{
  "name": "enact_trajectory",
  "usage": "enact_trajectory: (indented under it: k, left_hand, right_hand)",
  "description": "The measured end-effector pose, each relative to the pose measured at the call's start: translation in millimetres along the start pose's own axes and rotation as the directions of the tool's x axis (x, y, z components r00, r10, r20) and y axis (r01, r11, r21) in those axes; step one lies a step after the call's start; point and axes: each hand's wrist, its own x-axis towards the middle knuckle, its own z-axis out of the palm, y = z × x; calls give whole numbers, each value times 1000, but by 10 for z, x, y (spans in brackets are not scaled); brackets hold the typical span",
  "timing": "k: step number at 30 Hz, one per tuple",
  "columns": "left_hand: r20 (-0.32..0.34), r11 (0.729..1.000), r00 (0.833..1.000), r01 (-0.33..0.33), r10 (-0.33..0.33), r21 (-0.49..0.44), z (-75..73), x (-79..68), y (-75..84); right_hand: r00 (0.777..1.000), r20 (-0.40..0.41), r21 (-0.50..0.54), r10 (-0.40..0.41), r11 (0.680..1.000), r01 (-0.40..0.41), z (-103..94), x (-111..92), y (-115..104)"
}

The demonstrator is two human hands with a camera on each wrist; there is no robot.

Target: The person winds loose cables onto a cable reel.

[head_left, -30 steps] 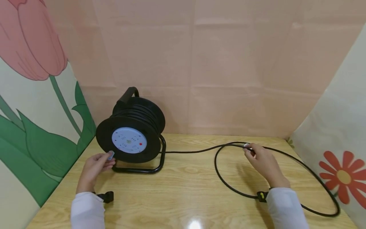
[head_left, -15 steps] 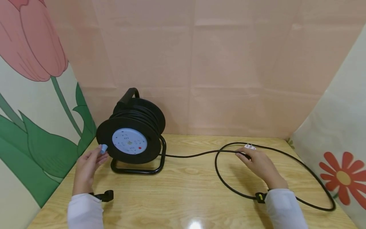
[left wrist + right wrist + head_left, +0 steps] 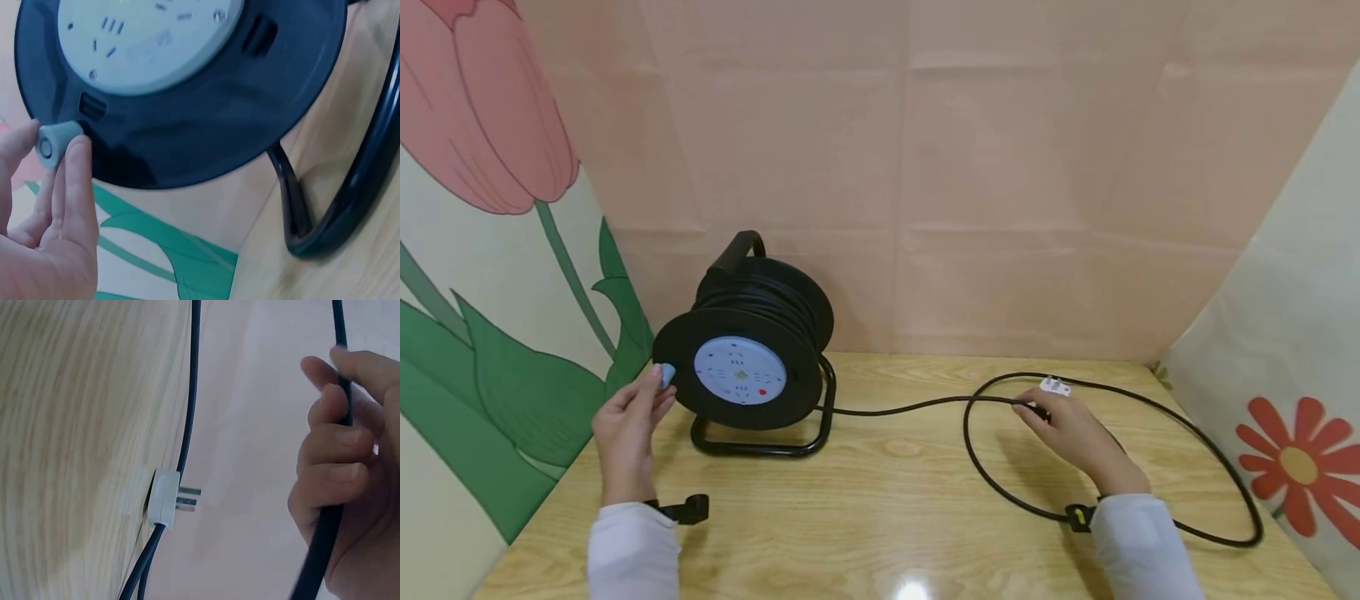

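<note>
A black cable reel (image 3: 748,333) stands on a tubular frame at the left, its pale socket panel (image 3: 740,371) facing front. My left hand (image 3: 631,425) pinches a small grey-blue knob (image 3: 57,142) near the rim of the reel's front disc, between thumb and fingers. On the right, my right hand (image 3: 1078,437) has its fingers curled round the black cable (image 3: 910,409), which runs across to the reel. Behind that hand lies a white plug (image 3: 164,499) with metal pins, its own cable trailing off in the right wrist view.
Loose cable (image 3: 1232,467) loops over the right side of the wooden table (image 3: 865,517). A pink backdrop (image 3: 970,183) rises behind, with flower-printed panels at both sides. The reel's black frame foot (image 3: 760,450) rests on the tabletop.
My left hand has carried the knob up and left along the disc's edge, and the socket panel has turned. The right hand moved slightly left and down; the loose loop drew inward, leaving the plug uncovered.
</note>
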Motion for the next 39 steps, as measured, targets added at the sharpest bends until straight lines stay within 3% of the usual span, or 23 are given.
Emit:
enact_trajectory:
  k: [5,10,19,23,29,39]
  left_hand:
    - [-30,992,997,-75,72,-97,87,-40,-27]
    - [-51,978,990,-140,134,-157,173,-75,-37]
    - [-37,971,992,-127,122,-202,254,-122,12]
    - [-31,969,993,-121,117,-218,275,-129,34]
    - [-32,969,993,-116,112,-218,337,-163,73]
    - [-61,937,980,-198,188,-287,543,-237,73]
  right_hand:
    - [993,42,-32,108,994,-107,-49,-25,2]
    - [984,83,-54,155,987,-150,-102,-55,23]
    - [964,118,-93,239,969,-229,-268,-143,193]
    - [962,131,-134,241,965,-224,-347,-162,229]
    - [966,36,-225,258,944,-243,-413,-198,275]
    - [990,37,-66,138,989,-135,-372,-156,171]
